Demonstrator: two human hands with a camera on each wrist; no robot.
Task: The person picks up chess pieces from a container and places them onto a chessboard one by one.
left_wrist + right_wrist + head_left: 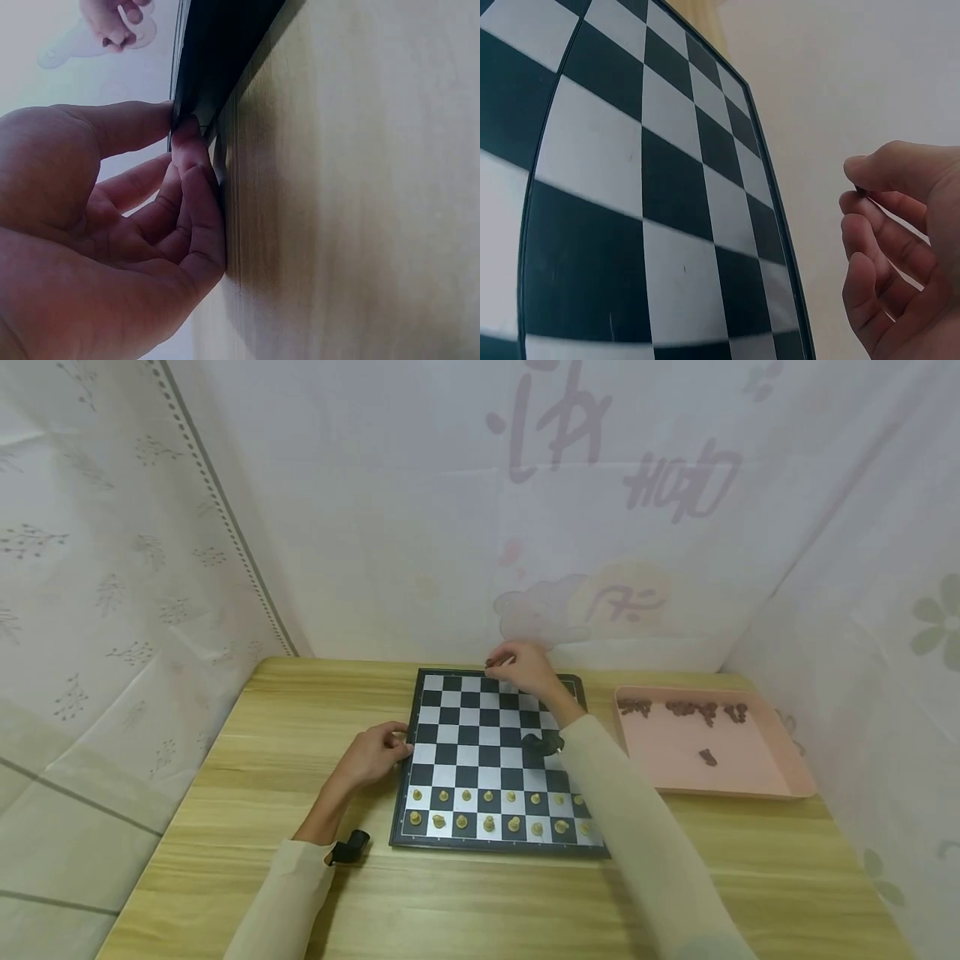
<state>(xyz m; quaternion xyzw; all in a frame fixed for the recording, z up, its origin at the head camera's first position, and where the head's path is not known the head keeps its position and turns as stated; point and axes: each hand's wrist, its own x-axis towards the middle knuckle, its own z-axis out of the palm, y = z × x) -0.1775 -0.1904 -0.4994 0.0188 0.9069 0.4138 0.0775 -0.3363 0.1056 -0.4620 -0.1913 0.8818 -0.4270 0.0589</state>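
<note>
Dark brown, a small piece (861, 191) is pinched between thumb and fingertip of the right hand (527, 670), by the board (489, 756)'s far edge. The board's left edge is gripped by the curled left hand (371, 754). If the pinch slackens, the piece could be dropped onto the counter (315, 702); pale pieces (489, 823) could be toppled by a jolted board.

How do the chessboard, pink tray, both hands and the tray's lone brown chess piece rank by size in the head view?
1. Chessboard
2. Pink tray
3. Left hand and right hand: too alike to rank
4. Lone brown chess piece
</note>
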